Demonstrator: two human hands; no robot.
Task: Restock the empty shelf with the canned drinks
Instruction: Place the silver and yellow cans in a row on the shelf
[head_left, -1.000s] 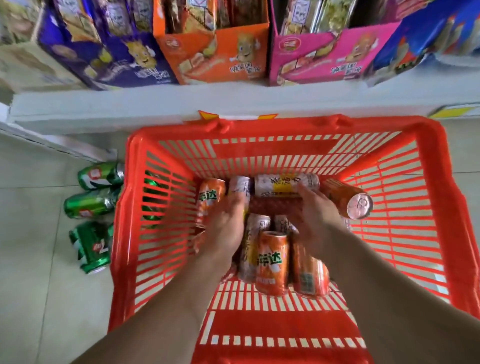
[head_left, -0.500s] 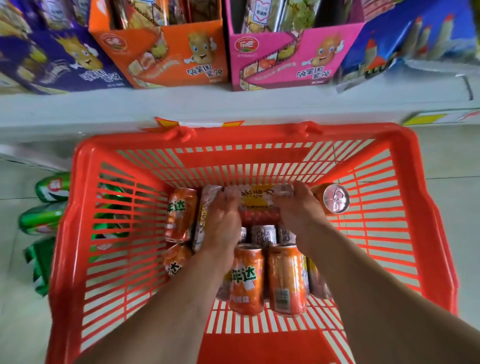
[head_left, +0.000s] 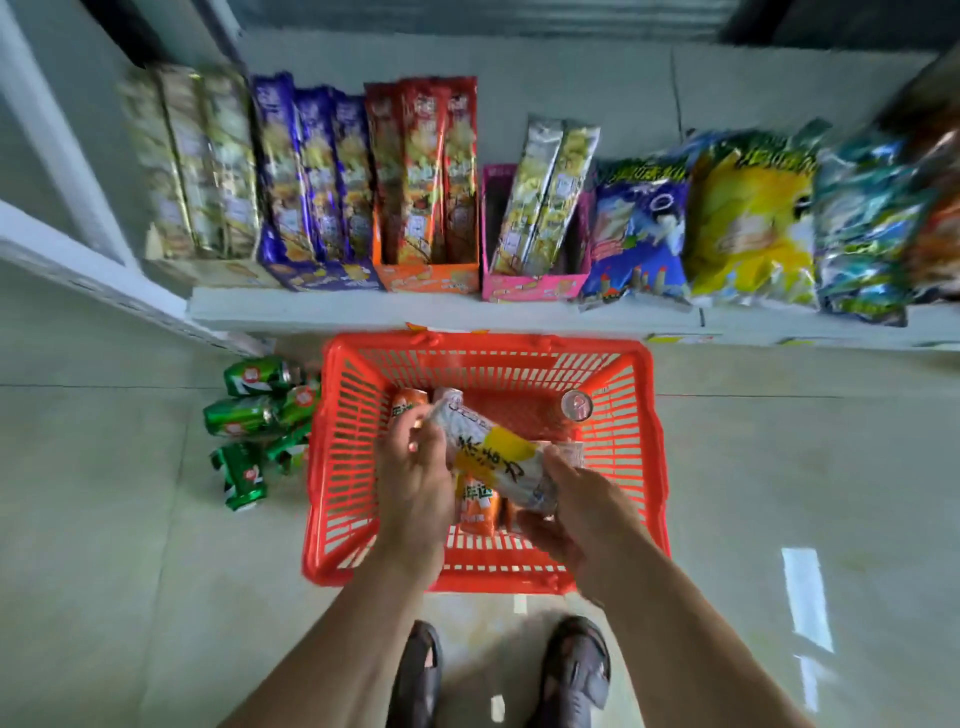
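A: Head view first. What do the hands have?

B: Both hold one white-and-yellow can (head_left: 493, 457), lying tilted across the middle of the frame above the red basket (head_left: 644, 441). The left hand (head_left: 415, 478) is closed around its upper-left end, the right hand (head_left: 576, 512) around its lower-right end.

A: And the rest of the drinks?

B: Orange cans (head_left: 475, 506) lie in the basket bottom under the lifted one, another orange can (head_left: 408, 405) near the far left corner, and one can (head_left: 576, 405) shows its silver top toward the far right corner. Green cans (head_left: 249, 415) lie on the floor (head_left: 104, 519) just beside the basket's left wall (some look dented).

A: The shelf?

B: A white shelf (head_left: 363, 312) runs across the frame above the basket, carrying snack boxes (head_left: 426, 278) upper centre and snack bags (head_left: 748, 228) upper right. Two dark shoes (head_left: 574, 670) stand at the bottom edge, near the basket's near rim.
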